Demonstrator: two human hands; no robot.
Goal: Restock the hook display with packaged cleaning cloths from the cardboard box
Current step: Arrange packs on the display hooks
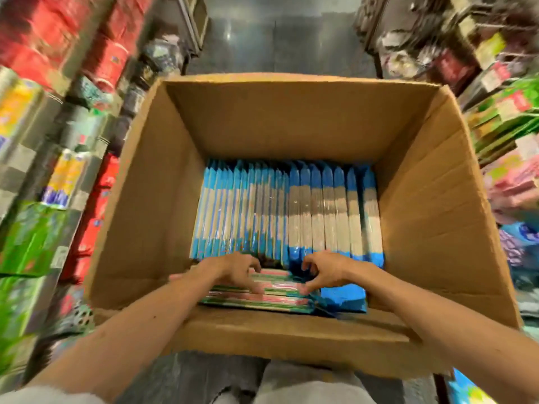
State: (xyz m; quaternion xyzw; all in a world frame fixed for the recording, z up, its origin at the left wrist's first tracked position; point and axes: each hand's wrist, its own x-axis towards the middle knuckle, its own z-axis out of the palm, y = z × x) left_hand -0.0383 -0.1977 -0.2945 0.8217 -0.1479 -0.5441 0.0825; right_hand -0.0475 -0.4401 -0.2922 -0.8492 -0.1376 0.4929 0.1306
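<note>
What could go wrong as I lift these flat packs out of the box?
1. The left hand and right hand curl over several stacked pink-and-green packs. The wrap looks glossy, so part of the stack could slide off as it is lifted.
2. The upright blue packs stand right behind the hands in the cardboard box. Bumping them may tip the row forward.

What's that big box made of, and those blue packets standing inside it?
The box looks like plain brown corrugated cardboard: matt, with creases along its walls. The blue packets seem sealed in thin glossy plastic film, judging by the glints across them; the pale middle band may be cloth showing through.
</note>
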